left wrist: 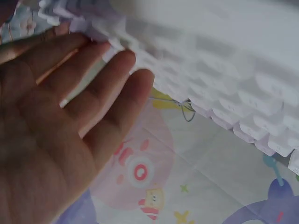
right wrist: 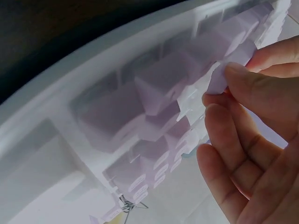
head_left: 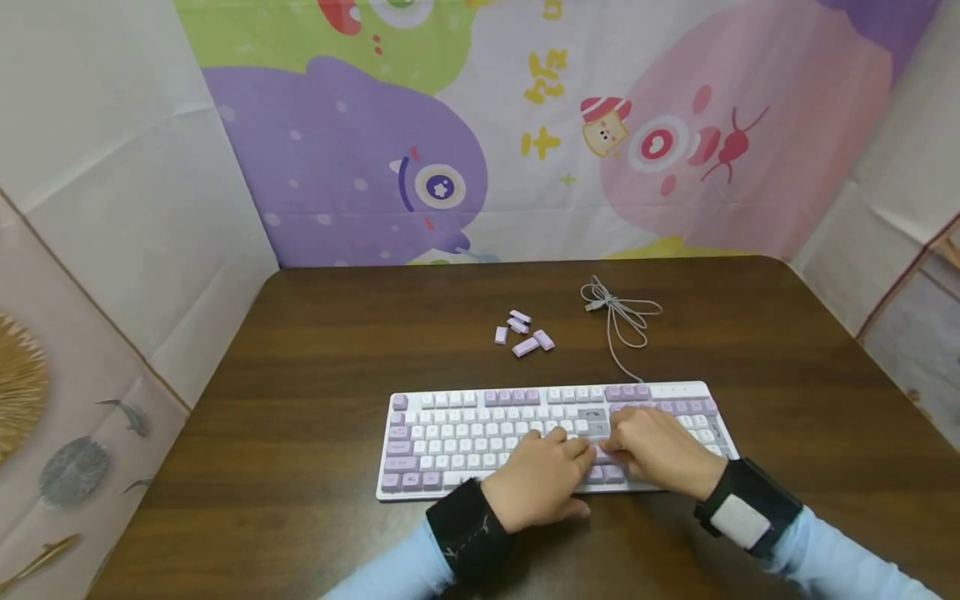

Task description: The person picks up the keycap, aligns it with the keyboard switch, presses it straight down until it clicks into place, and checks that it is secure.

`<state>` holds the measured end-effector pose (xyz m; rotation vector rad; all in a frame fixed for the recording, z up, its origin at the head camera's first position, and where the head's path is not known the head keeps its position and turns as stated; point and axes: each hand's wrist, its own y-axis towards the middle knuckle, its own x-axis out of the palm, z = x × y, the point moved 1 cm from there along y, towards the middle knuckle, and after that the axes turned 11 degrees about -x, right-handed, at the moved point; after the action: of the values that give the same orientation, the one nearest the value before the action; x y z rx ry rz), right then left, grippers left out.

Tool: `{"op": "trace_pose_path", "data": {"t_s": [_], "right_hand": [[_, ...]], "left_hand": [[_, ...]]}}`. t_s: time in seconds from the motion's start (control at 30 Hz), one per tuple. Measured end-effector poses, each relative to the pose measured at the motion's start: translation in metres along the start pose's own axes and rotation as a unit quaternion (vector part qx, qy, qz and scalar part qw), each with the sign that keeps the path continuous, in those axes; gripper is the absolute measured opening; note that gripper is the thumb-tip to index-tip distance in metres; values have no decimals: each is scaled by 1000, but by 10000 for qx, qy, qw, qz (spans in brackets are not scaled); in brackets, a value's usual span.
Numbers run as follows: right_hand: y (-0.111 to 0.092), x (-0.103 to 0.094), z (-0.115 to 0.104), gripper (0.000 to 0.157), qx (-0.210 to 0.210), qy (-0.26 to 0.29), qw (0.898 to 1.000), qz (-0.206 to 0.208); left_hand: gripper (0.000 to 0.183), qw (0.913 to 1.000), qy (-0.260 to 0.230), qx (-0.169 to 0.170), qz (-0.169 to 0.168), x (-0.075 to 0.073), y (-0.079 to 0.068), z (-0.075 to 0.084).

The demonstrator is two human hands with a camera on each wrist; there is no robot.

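A white keyboard point(head_left: 678, 389) with white and lilac keycaps lies on the table. Between thumb and fingers, my right hand point(head_left: 663, 450) pinches a lilac keycap point(right wrist: 217, 83) over the right part of the keyboard, beside a gap among the keys in the right wrist view. My left hand point(head_left: 536, 479) lies over the lower middle of the keyboard, its fingertips close to the right hand's. Its fingers point(left wrist: 105, 91) look extended in the left wrist view, with nothing seen in the palm. Whether those fingertips touch the keycap is hidden.
Several loose lilac keycaps point(head_left: 527, 347) lie on the brown table point(head_left: 300, 433) behind the keyboard. To their right rests a bundled grey cable point(head_left: 626, 312), joined to the keyboard's back edge. A cartoon-printed cloth point(head_left: 525, 200) hangs behind the table.
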<state>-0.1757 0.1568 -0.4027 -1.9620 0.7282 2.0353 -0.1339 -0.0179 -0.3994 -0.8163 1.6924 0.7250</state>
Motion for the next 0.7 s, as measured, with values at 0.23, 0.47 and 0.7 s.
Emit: {"op": "trace_pose_path", "data": {"t_s": [0.23, 0.47, 0.7], "right_hand": [[2, -4, 3, 16, 19, 195, 9996, -197], [0, -1, 0, 14, -10, -45, 10000, -29], [-5, 5, -4, 12, -227, -557, 9979, 250]], "left_hand": [[61, 9957, -524, 158, -752, -4, 9, -10], [66, 9965, -383, 110, -736, -2, 6, -7], [74, 9997, 243, 4, -88, 2, -4, 4]]}}
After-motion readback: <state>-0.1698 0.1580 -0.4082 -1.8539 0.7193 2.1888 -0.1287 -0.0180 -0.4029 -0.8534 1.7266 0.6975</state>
